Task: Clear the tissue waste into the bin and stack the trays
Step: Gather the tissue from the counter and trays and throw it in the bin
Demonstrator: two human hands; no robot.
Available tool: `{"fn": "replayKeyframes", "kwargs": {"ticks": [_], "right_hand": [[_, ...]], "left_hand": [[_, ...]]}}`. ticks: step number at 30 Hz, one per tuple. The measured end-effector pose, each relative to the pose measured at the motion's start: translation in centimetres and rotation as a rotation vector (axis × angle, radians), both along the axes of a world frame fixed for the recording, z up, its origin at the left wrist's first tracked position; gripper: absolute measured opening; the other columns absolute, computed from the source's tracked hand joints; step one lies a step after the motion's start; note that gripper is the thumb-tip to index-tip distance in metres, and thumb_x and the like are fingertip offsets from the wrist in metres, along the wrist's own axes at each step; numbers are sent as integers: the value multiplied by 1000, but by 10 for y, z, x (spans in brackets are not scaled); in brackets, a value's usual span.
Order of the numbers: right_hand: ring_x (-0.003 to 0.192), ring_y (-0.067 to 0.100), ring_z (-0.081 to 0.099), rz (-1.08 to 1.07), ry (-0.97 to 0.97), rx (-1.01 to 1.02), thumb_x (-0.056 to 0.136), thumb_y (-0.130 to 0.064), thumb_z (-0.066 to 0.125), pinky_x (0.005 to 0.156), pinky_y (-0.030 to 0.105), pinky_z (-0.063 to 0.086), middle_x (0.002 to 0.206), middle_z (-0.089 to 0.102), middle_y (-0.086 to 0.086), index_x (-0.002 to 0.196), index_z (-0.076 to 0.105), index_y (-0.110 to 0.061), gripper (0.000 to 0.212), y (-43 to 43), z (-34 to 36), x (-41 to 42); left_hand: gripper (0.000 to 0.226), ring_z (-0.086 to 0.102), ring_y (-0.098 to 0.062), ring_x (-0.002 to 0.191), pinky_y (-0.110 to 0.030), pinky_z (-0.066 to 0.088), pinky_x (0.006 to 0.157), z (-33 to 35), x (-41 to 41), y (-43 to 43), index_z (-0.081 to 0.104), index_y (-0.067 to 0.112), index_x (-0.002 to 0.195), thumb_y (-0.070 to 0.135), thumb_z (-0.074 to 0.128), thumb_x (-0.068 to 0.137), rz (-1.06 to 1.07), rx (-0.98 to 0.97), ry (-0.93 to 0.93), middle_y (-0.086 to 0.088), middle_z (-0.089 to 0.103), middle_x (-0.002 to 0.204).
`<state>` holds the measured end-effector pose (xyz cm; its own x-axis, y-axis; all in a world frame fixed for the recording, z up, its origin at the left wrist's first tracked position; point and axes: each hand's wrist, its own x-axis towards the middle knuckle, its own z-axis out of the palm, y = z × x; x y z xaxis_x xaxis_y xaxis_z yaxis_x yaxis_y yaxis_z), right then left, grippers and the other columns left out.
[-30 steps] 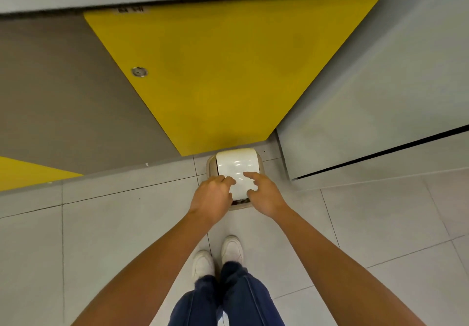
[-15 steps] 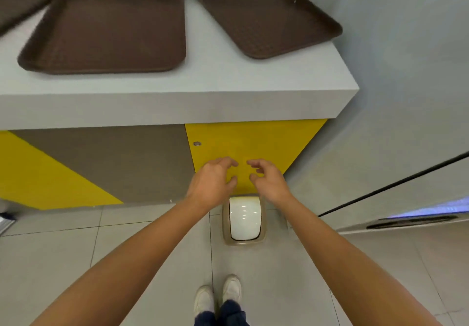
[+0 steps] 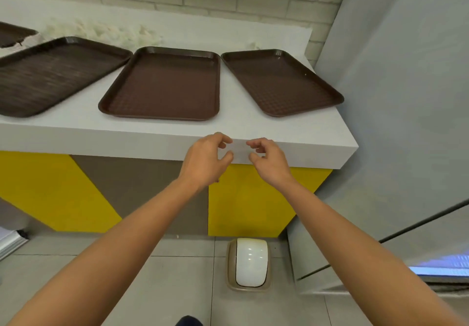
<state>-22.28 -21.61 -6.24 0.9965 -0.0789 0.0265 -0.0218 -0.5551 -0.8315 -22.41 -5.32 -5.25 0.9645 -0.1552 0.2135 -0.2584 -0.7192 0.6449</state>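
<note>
**Hands.** The left hand and right hand are hovering side by side in front of the tabletop edge. Each grip is released, with fingers loosely curled and holding nothing.

**Task items.**
- Tissue waste is lying in a white heap along the back of the tabletop, behind the trays. More is showing beside the far-left tray.
- The left tray, middle tray and right tray are sitting flat and unstacked. They are brown and textured, and appear bare.
- The bin is standing on the floor below the tabletop's right end, with its white swing lid down.

**Judgement.** The hands are probably heading for the remaining tissue.

**Recommendation.** The person should be gathering the tissue with both hands into one compact bunch. It should be lifted over the tray rims rather than dragged across them. It should then be pressed through the bin lid before any stacking begins.
</note>
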Motion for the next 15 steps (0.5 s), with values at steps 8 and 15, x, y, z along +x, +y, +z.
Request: {"fn": "replayKeyframes", "kwargs": {"ticks": [8,15], "right_hand": [[102,7,49,4,-113,-36,87,-7,54,86,19,39,117,57,0,113,62,-17,29,22,26,53],[98,4,50,-89,-161,-39,89,-11,55,84,19,42,109,50,-9,112,61,-22,26,47,54,134]], "left_hand": [[28,59,-11,99,-28,49,86,30,53,22,60,22,115,29,60,88,12,-46,-90,5,65,109],[30,58,-11,101,-27,50,89,63,138,46,59,21,117,28,61,88,-7,-44,-127,4,64,111]]}}
